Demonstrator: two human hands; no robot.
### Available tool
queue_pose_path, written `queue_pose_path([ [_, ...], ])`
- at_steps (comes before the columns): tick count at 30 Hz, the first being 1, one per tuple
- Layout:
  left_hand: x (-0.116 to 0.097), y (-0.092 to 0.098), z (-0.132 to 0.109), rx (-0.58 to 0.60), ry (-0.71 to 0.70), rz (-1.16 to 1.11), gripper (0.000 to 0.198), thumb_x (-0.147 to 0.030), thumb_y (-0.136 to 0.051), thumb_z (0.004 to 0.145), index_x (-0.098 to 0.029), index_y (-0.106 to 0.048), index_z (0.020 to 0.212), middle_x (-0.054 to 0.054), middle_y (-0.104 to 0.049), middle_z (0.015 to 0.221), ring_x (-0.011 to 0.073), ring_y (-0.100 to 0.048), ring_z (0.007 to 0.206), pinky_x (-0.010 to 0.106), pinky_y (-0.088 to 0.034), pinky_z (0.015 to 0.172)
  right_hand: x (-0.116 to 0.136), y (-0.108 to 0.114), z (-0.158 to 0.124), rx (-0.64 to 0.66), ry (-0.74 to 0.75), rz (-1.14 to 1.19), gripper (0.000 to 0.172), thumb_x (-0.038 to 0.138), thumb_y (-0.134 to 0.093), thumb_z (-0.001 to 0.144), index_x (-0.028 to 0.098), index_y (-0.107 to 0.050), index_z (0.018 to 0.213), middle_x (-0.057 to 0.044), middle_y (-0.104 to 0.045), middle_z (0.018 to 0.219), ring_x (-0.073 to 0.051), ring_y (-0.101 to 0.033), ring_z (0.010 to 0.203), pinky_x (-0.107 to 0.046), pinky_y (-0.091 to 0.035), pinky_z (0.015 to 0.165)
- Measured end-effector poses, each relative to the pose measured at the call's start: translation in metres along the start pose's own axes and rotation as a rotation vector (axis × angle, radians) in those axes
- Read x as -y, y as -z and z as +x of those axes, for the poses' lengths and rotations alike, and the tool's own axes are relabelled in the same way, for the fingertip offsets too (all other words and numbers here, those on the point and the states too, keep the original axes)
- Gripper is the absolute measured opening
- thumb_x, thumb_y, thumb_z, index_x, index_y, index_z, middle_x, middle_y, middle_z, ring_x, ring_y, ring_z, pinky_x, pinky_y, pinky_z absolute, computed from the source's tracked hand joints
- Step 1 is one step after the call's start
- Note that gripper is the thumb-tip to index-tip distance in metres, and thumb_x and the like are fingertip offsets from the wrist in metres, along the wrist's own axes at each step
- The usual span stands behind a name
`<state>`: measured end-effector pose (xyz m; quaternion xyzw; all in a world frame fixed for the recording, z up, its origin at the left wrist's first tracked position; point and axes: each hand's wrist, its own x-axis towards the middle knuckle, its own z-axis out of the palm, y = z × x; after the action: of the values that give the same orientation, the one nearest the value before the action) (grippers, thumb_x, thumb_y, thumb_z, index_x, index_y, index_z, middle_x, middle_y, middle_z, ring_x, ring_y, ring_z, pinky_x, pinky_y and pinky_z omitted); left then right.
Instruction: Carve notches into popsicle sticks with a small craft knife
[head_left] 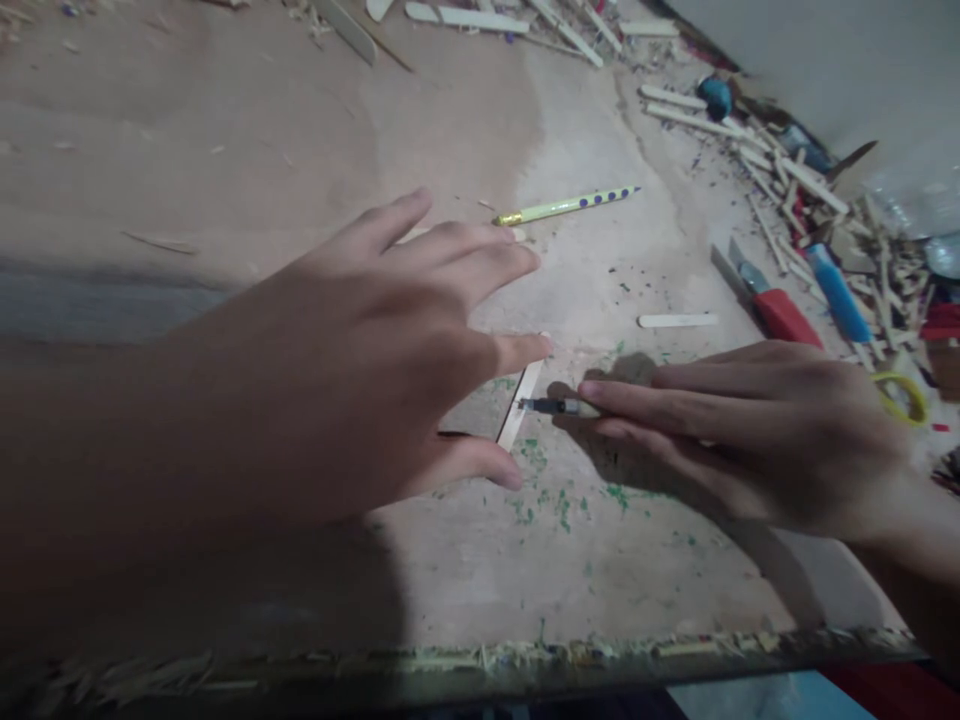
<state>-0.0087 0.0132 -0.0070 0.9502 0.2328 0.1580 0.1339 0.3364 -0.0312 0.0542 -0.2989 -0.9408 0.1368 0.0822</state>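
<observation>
A short pale craft stick (529, 380) lies slanted on the wooden board. My left hand (420, 310) reaches in from the left and holds the stick down, its index fingertip at the upper end and its thumb at the lower end. The other fingers stretch out over the board. In a pinch, my right hand (757, 430) grips a slim craft knife (559, 405) with a metal collar. Its tip touches the middle of the stick; most of the handle is hidden by the fingers.
Beyond the left hand lies a yellow-green pencil (574, 205) with dark dots. A loose stick (677, 321), a red-handled cutter (784, 315), a blue-handled tool (838, 290) and yellow scissors handles (904, 398) lie rightward. Stick scraps (810, 185) pile beside the wall. Shavings line the near edge.
</observation>
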Motion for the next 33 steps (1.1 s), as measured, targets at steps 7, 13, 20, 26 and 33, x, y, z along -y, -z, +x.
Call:
queue_pose_path([
  [7,-0.001,0.001,0.001,-0.001,0.011,0.035,0.075,-0.078,-0.075,0.126,-0.021,-0.084,0.173,0.025,-0.065,0.195,0.0606,-0.059,0.186,0.089,-0.046,0.151,0.007,0.004,0.003,-0.015,-0.039,0.048,0.023,0.024,-0.076,0.134,0.023,-0.086,0.155,-0.001,-0.097,0.109,-0.013,-0.091,0.08,-0.022,-0.066,0.07],
  [13,0.004,-0.005,-0.002,-0.01,0.017,-0.005,0.095,-0.091,-0.091,0.111,-0.027,-0.082,0.18,0.026,-0.061,0.2,0.0654,-0.06,0.184,0.094,-0.044,0.153,0.013,0.015,0.017,0.053,-0.008,0.045,0.025,0.028,-0.062,0.141,0.019,-0.082,0.15,0.001,-0.091,0.102,-0.01,-0.08,0.072,-0.026,-0.053,0.065],
  [20,0.0,-0.001,0.001,0.022,0.052,-0.022,0.085,-0.078,-0.098,0.112,-0.028,-0.083,0.178,0.025,-0.061,0.2,0.0648,-0.059,0.185,0.093,-0.044,0.155,0.04,0.034,0.031,0.153,-0.06,-0.071,0.03,0.019,-0.054,0.131,0.023,-0.083,0.124,0.005,-0.062,0.074,-0.016,-0.047,0.052,-0.044,-0.028,0.055],
  [26,0.001,-0.005,0.001,0.034,0.077,-0.065,0.081,-0.077,-0.096,0.113,-0.031,-0.083,0.178,0.02,-0.06,0.203,0.062,-0.055,0.189,0.092,-0.042,0.158,0.044,0.033,0.035,0.148,-0.129,-0.014,0.03,0.022,-0.057,0.131,0.027,-0.083,0.116,0.001,-0.069,0.077,-0.018,-0.052,0.054,-0.045,-0.027,0.055],
  [33,0.006,-0.01,-0.002,0.003,0.047,-0.01,0.086,-0.089,-0.092,0.111,-0.036,-0.081,0.178,0.021,-0.059,0.203,0.0597,-0.057,0.189,0.092,-0.045,0.155,0.034,0.028,0.035,0.116,-0.145,0.089,0.05,0.034,-0.061,0.138,0.024,-0.091,0.1,-0.001,-0.079,0.076,-0.016,-0.067,0.057,-0.035,-0.044,0.056],
])
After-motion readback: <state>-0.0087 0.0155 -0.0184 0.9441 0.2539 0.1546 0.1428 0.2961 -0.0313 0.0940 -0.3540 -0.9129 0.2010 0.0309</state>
